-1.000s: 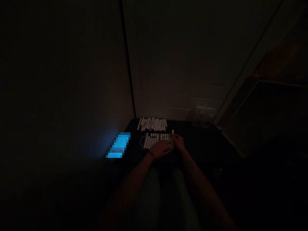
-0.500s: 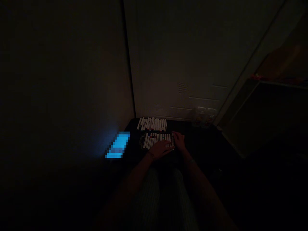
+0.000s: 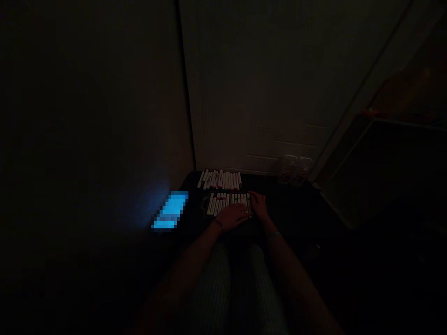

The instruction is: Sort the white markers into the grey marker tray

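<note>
White markers with coloured bands stand side by side in a clear marker case [image 3: 205, 204] on the dark tabletop. My left hand [image 3: 233, 216] lies flat across the lower right part of this row, fingers stretched over the markers. At the right end of the case, my right hand [image 3: 259, 204] has its fingers bent round the last marker [image 3: 248, 200], which shows a green band. Its grip is partly hidden in the dimness. Behind the case lies a loose row of white markers [image 3: 220, 179], some tilted.
A glowing phone-like screen [image 3: 171, 211], pixelated, lies left of the case near the wall. Two clear plastic packages [image 3: 295, 170] stand against the back wall. A dark panel with a pale edge [image 3: 352, 144] rises on the right. The room is very dark.
Both hands stay almost in place over the case. My right hand has shifted very slightly, and the last marker beside it shows more of its green band. The view has drifted a little.
</note>
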